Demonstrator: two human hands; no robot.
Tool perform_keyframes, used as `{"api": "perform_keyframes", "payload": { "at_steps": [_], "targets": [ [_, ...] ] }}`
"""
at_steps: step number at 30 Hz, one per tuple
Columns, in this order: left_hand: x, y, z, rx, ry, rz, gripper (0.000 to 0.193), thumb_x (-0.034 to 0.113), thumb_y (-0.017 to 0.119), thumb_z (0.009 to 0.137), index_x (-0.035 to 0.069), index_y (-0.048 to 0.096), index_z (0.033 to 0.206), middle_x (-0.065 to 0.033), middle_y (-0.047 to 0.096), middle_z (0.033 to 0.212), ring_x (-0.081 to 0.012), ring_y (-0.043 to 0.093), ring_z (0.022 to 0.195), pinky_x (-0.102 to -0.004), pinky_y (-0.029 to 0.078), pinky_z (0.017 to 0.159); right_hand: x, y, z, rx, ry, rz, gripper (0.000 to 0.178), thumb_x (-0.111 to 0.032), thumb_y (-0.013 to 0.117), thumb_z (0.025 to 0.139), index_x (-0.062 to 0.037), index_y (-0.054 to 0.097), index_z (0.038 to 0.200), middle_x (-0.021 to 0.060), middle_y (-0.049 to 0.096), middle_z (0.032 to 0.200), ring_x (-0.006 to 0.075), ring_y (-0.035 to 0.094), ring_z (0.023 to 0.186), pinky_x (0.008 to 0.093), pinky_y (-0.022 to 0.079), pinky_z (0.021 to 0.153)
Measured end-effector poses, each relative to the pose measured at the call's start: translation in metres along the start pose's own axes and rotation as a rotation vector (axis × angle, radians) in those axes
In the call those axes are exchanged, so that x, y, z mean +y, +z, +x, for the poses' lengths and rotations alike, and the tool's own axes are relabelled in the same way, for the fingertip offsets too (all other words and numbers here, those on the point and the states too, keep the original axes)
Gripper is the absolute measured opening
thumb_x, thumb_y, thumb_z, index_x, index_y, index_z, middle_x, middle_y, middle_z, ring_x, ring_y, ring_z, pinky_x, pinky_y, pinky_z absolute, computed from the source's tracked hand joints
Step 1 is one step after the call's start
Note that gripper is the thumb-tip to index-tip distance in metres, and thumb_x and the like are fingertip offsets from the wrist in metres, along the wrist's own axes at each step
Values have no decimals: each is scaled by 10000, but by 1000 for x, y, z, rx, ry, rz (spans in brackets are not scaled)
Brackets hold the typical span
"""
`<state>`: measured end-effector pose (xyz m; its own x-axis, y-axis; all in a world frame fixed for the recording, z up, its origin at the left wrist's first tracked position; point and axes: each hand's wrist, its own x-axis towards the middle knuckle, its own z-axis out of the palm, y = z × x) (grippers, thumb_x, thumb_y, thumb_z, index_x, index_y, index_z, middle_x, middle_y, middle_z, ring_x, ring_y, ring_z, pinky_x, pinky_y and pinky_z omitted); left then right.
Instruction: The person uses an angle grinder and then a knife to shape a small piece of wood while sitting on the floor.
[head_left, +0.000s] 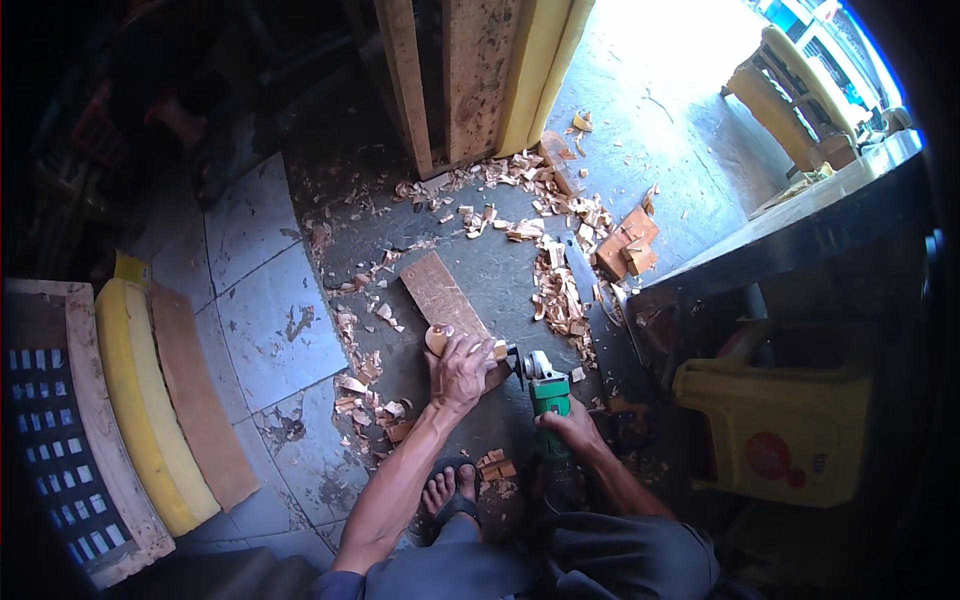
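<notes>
My left hand [460, 378] is closed around a short piece of wood [437, 338], pressing it down on a flat wooden board [440, 285] on the floor. One rounded, pale end of the piece shows beyond my fingers, and its other end points toward the grinder. In my right hand [575, 428] is a green angle grinder [550, 395], gripped by its body. Its dark disc [517, 366], seen almost edge-on, stands at the right end of the wood piece; I cannot tell whether they touch. The grinder's rear end is lost in shadow.
Wood chips [560, 295] lie thickly around the board. My sandalled foot [450, 490] is just below it. A brown wood block [628, 245] lies at the right, near a yellow plastic stool or crate [780, 430]. Foam-padded wooden frames [480, 80] stand ahead and at left.
</notes>
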<state>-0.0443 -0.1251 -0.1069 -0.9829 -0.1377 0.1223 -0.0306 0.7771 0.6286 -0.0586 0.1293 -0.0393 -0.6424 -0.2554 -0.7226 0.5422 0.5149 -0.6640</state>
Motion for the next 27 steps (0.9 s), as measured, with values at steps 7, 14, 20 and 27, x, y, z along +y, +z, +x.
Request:
{"api": "perform_keyframes", "payload": {
  "at_steps": [7, 14, 20, 27],
  "targets": [
    [6, -10, 7, -33, 11, 15, 364, 212, 736, 863, 128, 755, 1217, -64, 684, 1228, -272, 612, 1162, -556, 445, 1001, -3, 0, 0, -23, 40, 60, 562, -289, 762, 771, 1, 604, 1226, 110, 675, 1022, 201, 660, 914, 368, 537, 834],
    [7, -14, 6, -30, 18, 33, 359, 196, 740, 856, 146, 761, 1210, -41, 678, 1223, -257, 609, 1151, -582, 432, 941, -7, 1, 3, -31, 0, 112, 476, -180, 738, 769, 11, 570, 1170, 120, 658, 936, 241, 721, 782, 395, 596, 704],
    [9, -16, 6, -49, 21, 74, 346, 203, 723, 877, 170, 760, 1219, -23, 661, 1255, -239, 595, 1174, -618, 408, 943, -16, -2, 5, -58, 39, 149, 468, -185, 741, 765, 16, 583, 1158, 115, 661, 925, 238, 722, 787, 394, 594, 702],
    [7, -17, 6, -67, 14, 82, 333, 230, 705, 892, 189, 760, 1218, -22, 666, 1248, -236, 591, 1174, -616, 383, 973, -48, -7, -3, -54, 64, -4, 487, -228, 741, 772, 1, 606, 1179, 106, 674, 978, 204, 686, 850, 370, 570, 766]
  ]
}}
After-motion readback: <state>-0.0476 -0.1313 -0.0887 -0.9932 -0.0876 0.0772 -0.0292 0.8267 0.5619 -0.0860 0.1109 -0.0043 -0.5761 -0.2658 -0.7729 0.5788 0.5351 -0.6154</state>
